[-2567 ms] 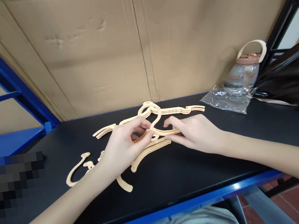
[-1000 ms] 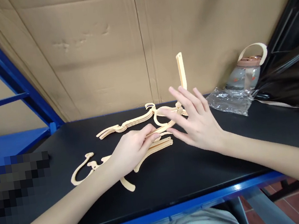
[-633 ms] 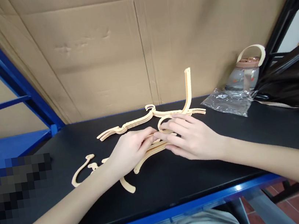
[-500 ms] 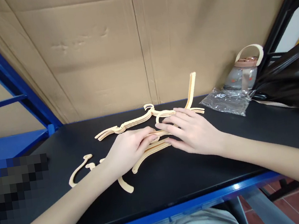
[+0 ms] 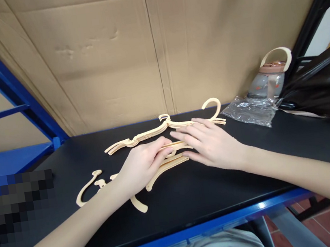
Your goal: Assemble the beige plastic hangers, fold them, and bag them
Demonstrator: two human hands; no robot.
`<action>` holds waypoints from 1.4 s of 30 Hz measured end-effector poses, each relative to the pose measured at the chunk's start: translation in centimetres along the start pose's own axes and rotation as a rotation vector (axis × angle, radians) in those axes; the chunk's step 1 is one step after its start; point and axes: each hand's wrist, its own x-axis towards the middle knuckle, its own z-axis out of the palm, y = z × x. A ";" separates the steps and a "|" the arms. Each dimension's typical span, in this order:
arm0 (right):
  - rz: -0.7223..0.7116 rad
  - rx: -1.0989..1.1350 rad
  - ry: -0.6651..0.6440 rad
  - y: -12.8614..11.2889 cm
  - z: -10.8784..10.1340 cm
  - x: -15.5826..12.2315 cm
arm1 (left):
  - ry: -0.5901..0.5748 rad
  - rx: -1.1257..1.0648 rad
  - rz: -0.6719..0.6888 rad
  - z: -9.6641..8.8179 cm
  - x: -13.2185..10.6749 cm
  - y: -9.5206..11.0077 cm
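Observation:
My left hand (image 5: 145, 161) is closed, thumb and fingers pinching a cream plastic hanger part (image 5: 180, 145). My right hand (image 5: 212, 143) curves over the right end of that part. A hanger hook (image 5: 219, 105) sticks up behind its fingers, and the hand hides how the hook piece is held. Just below both hands, a curved hanger arm (image 5: 167, 168) lies on the table. Folding hangers (image 5: 151, 133) lie together behind the hands, their small hooks pointing away from me.
More loose cream pieces, including a hook (image 5: 84, 190) and a curved end (image 5: 139, 205), lie around my left forearm on the black table (image 5: 224, 197). At the back right are a clear plastic bag (image 5: 247, 112), a water bottle (image 5: 269, 80) and a black bag (image 5: 324, 80). Cardboard (image 5: 98, 67) stands behind.
The piece at my right hand has turned: its straight arm no longer sticks up behind the fingers, and its hook now shows there instead. My left hand has barely moved.

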 end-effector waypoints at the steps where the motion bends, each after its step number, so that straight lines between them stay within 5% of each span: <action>1: -0.056 0.011 0.009 0.0 0.1 0.0 | -0.020 -0.030 0.023 0.0 0.0 0.1; 5: -0.099 0.019 -0.018 -0.2 0.6 -0.3 | -0.060 -0.118 0.010 0.0 0.1 0.2; 14: 0.142 0.032 -0.220 0.5 1.3 -0.8 | 0.162 -0.288 -0.204 -0.6 0.4 -1.8; 20: 0.214 0.047 -0.352 0.6 1.2 -0.7 | 0.092 -0.255 -0.198 -0.3 0.6 -1.6; 42: 0.264 0.023 -0.379 0.7 1.4 -0.7 | -0.023 -0.089 -0.201 -0.3 0.6 -1.6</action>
